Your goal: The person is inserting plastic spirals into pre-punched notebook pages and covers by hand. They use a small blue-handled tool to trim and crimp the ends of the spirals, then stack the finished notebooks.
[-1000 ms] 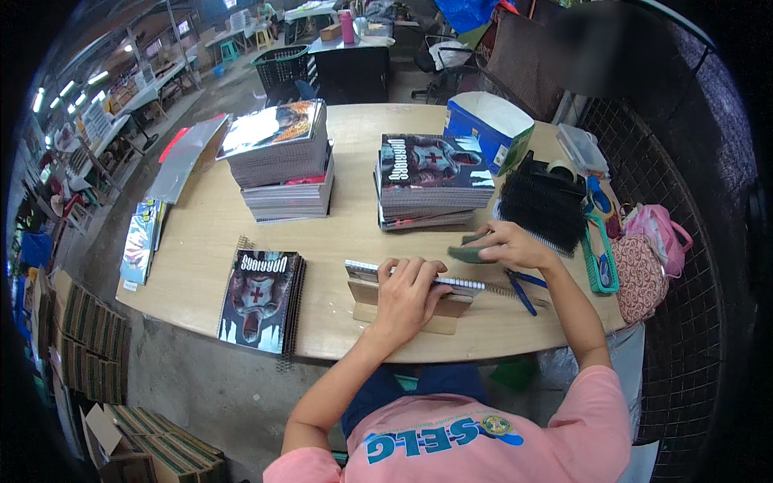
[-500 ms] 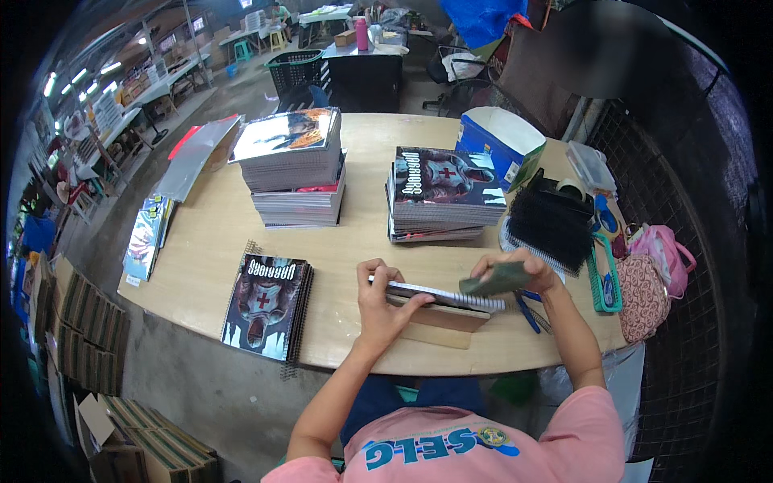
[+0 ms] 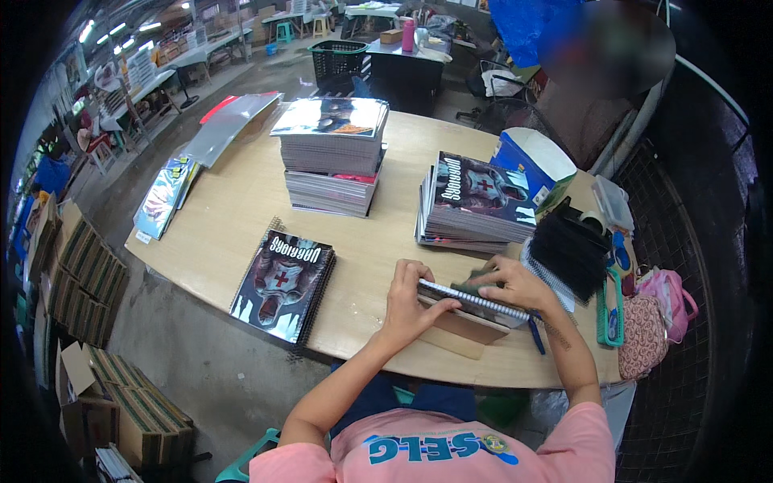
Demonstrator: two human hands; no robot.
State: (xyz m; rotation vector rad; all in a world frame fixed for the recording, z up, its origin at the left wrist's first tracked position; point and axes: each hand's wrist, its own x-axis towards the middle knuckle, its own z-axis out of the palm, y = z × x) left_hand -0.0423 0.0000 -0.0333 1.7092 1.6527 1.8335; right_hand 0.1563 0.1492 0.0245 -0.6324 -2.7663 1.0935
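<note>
My left hand point(image 3: 412, 303) grips a spiral-bound notebook point(image 3: 485, 303) by one end, thumb on the near side and fingers over the top. It stands on its edge with the white coil uppermost. My right hand point(image 3: 515, 286) is behind the coil, its fingers closed on a dark green scouring pad point(image 3: 465, 286) that is pressed against the notebook's far side. My hand hides much of the pad. Below the notebook, a brown board point(image 3: 463, 328) rests on the table. To the left lies a pile of coil-bound notebooks point(image 3: 282, 282) with dark illustrated covers.
Two tall notebook stacks, a left stack point(image 3: 326, 193) and a right stack point(image 3: 475, 201), stand farther back. Blue pliers point(image 3: 537, 336) lie right of the notebook, near black coils point(image 3: 568, 249) and a green basket point(image 3: 609, 314). Plastic sheets point(image 3: 233, 133) cover the far-left edge.
My right hand has brought the pad leftward and down onto the notebook's far side; before, the pad was held above the coil's right end. The view has shifted, moving the scene rightward.
</note>
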